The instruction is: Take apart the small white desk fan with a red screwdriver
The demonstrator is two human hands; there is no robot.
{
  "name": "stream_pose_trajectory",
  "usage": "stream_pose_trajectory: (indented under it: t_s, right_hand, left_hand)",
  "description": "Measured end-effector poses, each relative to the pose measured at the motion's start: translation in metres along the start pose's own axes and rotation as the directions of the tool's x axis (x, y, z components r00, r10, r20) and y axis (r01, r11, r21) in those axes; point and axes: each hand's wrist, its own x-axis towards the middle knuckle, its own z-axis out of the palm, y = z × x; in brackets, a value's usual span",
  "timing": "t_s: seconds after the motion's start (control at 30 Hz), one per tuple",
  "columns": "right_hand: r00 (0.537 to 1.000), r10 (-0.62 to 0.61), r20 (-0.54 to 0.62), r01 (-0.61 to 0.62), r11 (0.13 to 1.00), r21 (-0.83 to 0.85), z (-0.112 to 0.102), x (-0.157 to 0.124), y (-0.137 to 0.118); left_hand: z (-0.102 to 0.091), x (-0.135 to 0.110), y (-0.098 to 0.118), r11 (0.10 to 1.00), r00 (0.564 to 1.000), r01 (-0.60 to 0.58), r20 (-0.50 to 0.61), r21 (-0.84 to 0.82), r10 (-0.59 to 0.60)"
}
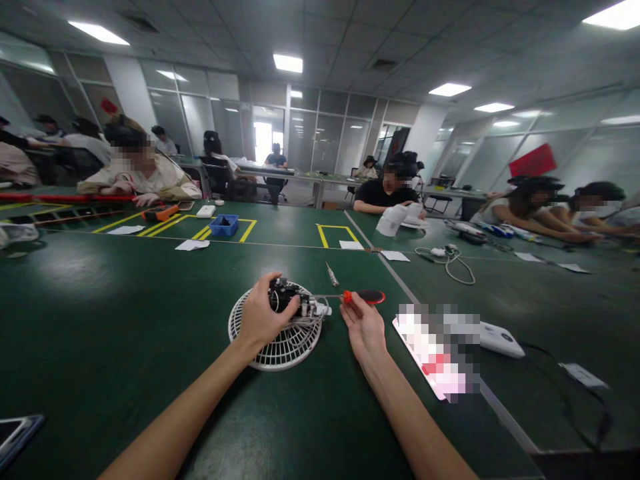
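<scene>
My left hand is closed round a small black fan motor with white wires, held on a white round fan grille that lies flat on the green table. My right hand rests palm up just right of the grille, fingers loosely spread, its fingertips touching the handle end of a red and black screwdriver. The screwdriver lies on the table with its shaft pointing left at the motor. A second small screwdriver lies a little farther back.
A blurred flat card and a white box lie to my right, with a cable beyond. A phone sits at the near left edge. Across the table are a blue tray, paper slips and several seated people working.
</scene>
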Motion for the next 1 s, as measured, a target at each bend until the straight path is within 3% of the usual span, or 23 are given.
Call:
stream_pose_trajectory:
  t_s: [0.27,0.6,1.0]
  right_hand:
    - [0.999,0.052,0.009,-0.052,0.998,0.021,0.0006,-0.0024,0.001]
    - [0.996,-0.044,0.071,0.046,0.998,-0.032,-0.0027,0.002,0.0062]
    - [0.994,0.058,0.089,-0.061,0.998,0.023,0.0014,-0.0029,-0.0029]
  left_hand:
    - [0.0,0.0005,-0.0012,1.0,1.0,-0.013,0.01,0.002,0.013]
    - [-0.0007,0.0003,0.0012,1.0,1.0,-0.002,0.003,0.012,0.001]
    - [0.0001,0.0009,0.0004,1.0,1.0,0.013,0.012,0.01,-0.013]
